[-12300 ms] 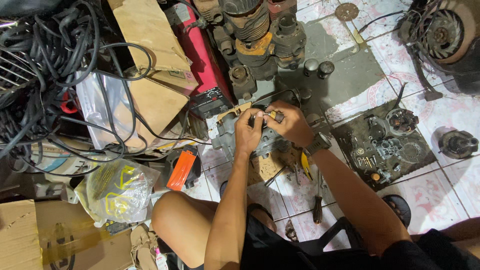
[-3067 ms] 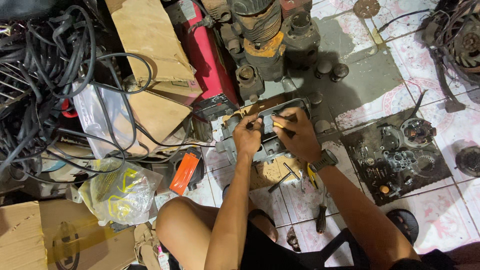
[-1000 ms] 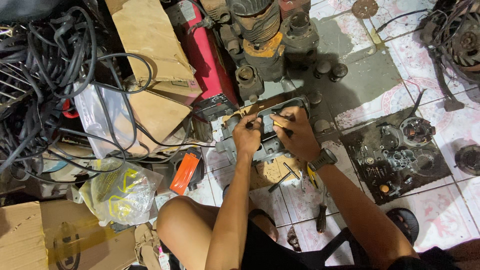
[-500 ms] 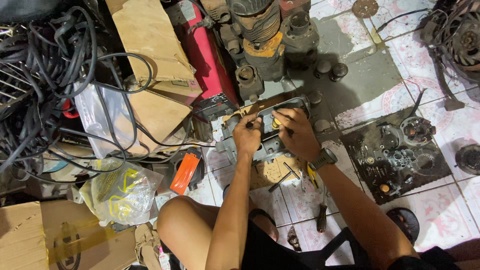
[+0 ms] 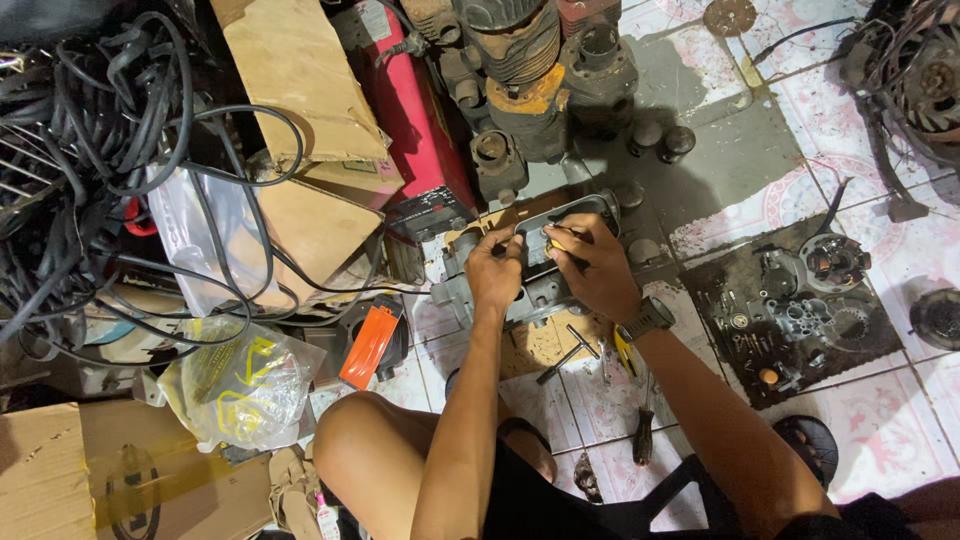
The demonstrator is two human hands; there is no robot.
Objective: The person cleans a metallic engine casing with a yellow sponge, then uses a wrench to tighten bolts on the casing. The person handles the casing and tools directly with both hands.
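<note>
Grey cast-metal engine casing point(image 5: 535, 280) on tiled floor point(image 5: 900, 270), both hands at its upper edge.

Right hand point(image 5: 595, 265): grip narrow, pinched on a small yellow-tipped tool point(image 5: 553, 244) set against the casing's dark rectangular opening. Left hand point(image 5: 495, 272): fingers closed over the casing's left rim, steadying it. The casing lies on a brown cardboard scrap point(image 5: 545, 345), between the person's knee and a rusted engine block point(image 5: 525, 75). Judged practice: keep the left hand pressing down so the casing cannot rock, and work the tool in short strokes (the tip itself is too small to make out). Room: tight to the left, where a red metal tank point(image 5: 415, 110) and black cable tangle point(image 5: 90, 150) crowd in; loose screwdrivers point(image 5: 640, 445) lie near the right forearm; a dark tray of small parts point(image 5: 800, 320) sits well apart to the right.
</note>
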